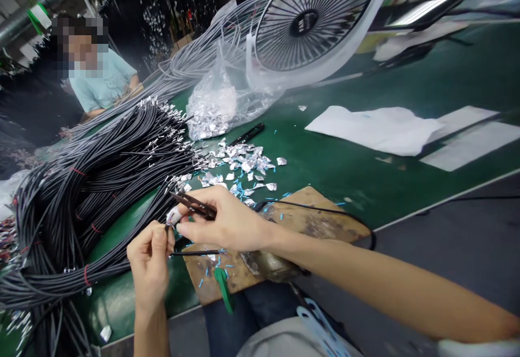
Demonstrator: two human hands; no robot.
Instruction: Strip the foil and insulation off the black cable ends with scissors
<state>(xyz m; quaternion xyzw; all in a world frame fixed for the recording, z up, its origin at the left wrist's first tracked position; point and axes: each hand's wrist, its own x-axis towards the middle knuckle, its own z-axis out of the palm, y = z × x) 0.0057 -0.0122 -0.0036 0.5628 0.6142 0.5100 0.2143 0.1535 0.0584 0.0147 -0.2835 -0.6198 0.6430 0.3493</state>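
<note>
My left hand (152,251) is closed, pinching the end of a black cable (167,228) between thumb and fingers. Close against it, my right hand (227,221) is wrapped round a dark two-pronged hand tool (197,204), tweezers or small snips; its prongs point left, slightly apart. Something white (173,215) shows at the right fingertips, but I cannot tell whether it is foil or a finger wrap. Left of my hands lies a large pile of black cables (117,183), tied in bundles with red bands. Another black cable end (195,253) lies below my right hand.
Foil scraps (247,159) and blue bits litter the green table (345,178). A wooden board (325,221) with a green-handled item (222,289) sits near me. Beyond are a plastic bag (215,102), a black cutter (248,134), a fan (312,21), paper (374,127) and a person (101,78).
</note>
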